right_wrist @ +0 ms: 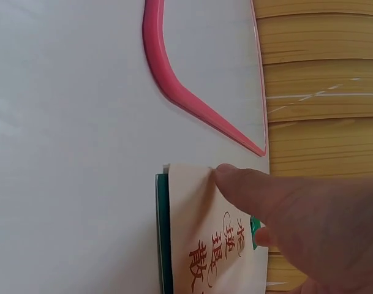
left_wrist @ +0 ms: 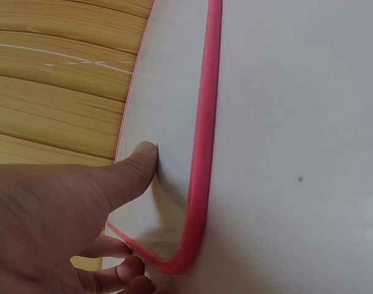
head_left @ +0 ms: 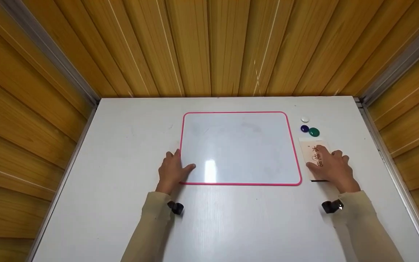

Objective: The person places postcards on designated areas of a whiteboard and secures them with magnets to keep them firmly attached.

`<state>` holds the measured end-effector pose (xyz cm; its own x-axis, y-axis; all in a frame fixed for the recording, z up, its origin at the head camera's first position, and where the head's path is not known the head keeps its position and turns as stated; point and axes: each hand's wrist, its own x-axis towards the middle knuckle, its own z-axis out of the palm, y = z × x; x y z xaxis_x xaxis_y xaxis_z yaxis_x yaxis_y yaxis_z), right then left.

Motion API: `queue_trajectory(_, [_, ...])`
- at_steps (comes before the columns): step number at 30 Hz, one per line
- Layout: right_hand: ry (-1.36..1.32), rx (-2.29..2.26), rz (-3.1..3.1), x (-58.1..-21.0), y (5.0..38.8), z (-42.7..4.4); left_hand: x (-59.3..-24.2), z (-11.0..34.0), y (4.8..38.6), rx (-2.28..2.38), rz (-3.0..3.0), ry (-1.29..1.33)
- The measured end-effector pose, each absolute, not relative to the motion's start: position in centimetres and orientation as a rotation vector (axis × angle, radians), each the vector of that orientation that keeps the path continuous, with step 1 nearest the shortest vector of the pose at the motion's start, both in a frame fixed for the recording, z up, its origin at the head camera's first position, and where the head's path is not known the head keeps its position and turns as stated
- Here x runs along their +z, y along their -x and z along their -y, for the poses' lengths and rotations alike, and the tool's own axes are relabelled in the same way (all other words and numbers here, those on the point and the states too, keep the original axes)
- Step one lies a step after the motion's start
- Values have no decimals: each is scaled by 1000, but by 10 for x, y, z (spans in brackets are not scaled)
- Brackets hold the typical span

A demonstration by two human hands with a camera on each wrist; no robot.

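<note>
A small whiteboard (head_left: 238, 149) with a pink frame lies flat on the white table. My left hand (head_left: 173, 169) is at its lower left corner, thumb spread over the board's surface and the other fingers along the outer edge. In the left wrist view those fingers (left_wrist: 128, 269) bend loosely beside the pink frame (left_wrist: 201, 147). To the board's right lies a cream paper (head_left: 307, 154) with reddish-brown handwritten characters. My right hand (head_left: 335, 169) rests over it, the thumb touching its left edge. Beneath the paper, a dark green edge (right_wrist: 164, 226) shows in the right wrist view.
Above the paper are three round pieces like magnets: white (head_left: 304, 119), dark blue (head_left: 304, 128) and green (head_left: 314, 132). Yellow wood-look panels (head_left: 209, 47) stand behind the table (head_left: 133, 145) and along both sides. A small black device (head_left: 176, 207) sits at each wrist.
</note>
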<state>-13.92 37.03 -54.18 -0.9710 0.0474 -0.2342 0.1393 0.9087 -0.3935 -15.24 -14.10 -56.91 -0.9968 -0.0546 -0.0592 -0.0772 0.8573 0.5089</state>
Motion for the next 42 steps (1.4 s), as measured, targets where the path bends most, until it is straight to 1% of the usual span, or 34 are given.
queue_trajectory(26, [-173, -584, -2893, -540, 141, -367, -566, 137, 153, 831, -2978, 143])
queue_trajectory(35, [-152, -555, -2999, -539, 142, -364, -568, 136, 152, 848, -2988, 153])
queue_trajectory(42, [-209, -628, -3016, -534, 147, -362, -568, 136, 151, 858, -2989, 158])
